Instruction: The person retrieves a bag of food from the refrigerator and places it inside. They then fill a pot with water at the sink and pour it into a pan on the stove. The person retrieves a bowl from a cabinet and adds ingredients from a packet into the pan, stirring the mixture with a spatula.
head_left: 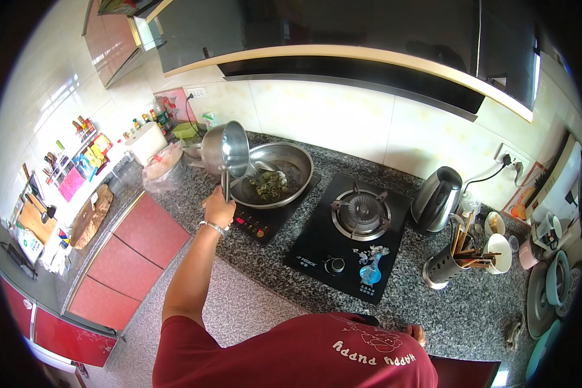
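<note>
My left hand [219, 207] grips the handle of a stainless steel saucepan [213, 148]. The saucepan is tipped on its side, with its mouth facing right over the rim of a metal wok [298, 191]. Chopped dark green food [267, 185] lies in the wok, with a pale bit on top. A shiny streak shows beside it; whether it is liquid or metal is unclear. Beneath the wok is a black induction cooker [257, 228] with lit red digits. My right hand [416, 334] is at the counter's front edge, mostly hidden by my red shirt.
To the right are a gas hob [349, 252], an electric kettle [436, 199], a perforated utensil holder [439, 271] with chopsticks, and white bowls [498, 254]. A plastic-covered bowl [164, 169] stands left of the saucepan. A range hood [354, 80] hangs above.
</note>
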A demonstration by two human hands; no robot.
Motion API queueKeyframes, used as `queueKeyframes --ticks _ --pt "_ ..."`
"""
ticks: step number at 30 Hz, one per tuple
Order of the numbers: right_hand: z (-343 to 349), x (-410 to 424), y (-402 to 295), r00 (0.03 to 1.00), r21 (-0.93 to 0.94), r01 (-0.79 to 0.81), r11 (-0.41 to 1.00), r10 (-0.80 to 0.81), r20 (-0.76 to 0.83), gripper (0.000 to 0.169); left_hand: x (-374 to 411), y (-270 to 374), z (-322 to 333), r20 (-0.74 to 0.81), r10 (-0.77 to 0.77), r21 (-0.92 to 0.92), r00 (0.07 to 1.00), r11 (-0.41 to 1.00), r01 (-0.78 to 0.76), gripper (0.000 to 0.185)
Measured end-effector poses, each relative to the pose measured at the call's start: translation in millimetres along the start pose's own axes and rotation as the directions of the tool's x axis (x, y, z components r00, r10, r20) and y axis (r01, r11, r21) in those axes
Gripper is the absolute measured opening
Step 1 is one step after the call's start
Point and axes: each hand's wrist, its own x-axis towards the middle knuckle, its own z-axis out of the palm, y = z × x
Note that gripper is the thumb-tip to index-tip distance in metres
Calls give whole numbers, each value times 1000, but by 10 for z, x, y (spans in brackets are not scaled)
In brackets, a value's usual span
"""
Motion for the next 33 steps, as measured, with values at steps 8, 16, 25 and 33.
queueKeyframes --ticks 8,16,25,33 --pt "14 6 27 1000 6 -12 1000 12 23 10 87 -152 75 -68 327 352 943 892 -284 36" --pt "21 24 33 995 -77 -80 994 85 56 10 -21 -24 40 -79 345 542 935 803 -250 57" --pt "0 -20 87 1000 -54 -26 998 26 -1 7 117 -295 55 266 129 -717 955 689 106 13" --pt "-475 531 -868 912 298 -178 938 44 407 19 -1131 188 -438 550 367 -750 750 611 252 51"
